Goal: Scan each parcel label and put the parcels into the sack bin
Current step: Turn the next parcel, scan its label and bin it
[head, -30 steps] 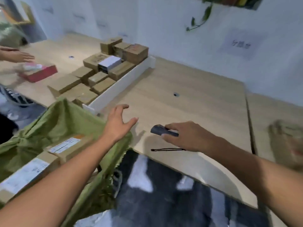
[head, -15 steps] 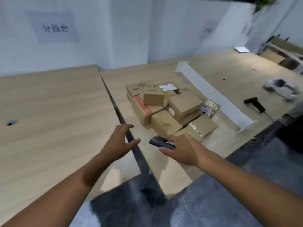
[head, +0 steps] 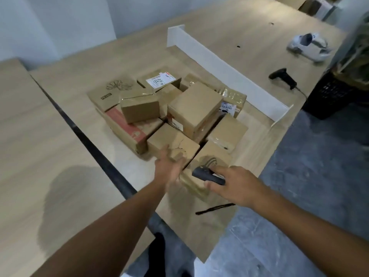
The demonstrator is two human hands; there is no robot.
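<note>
Wooden tabletop (head: 60,136) held the heaped cardboard parcels (head: 195,108) beside a white divider (head: 219,62), where the blurred left hand (head: 169,168), fingers spread and empty, was at the nearest parcel (head: 173,142), which probably wanted turning label-up toward the scanner (head: 207,175) gripped in the right hand (head: 237,186).

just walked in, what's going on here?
A person is working through a pile of cardboard parcels on a wooden table. The right hand grips a black handheld scanner. The left hand is open and stretched out to the nearest box; blur hides whether it touches. No parcel is lifted yet. A second scanner lies beyond the white divider.
</note>
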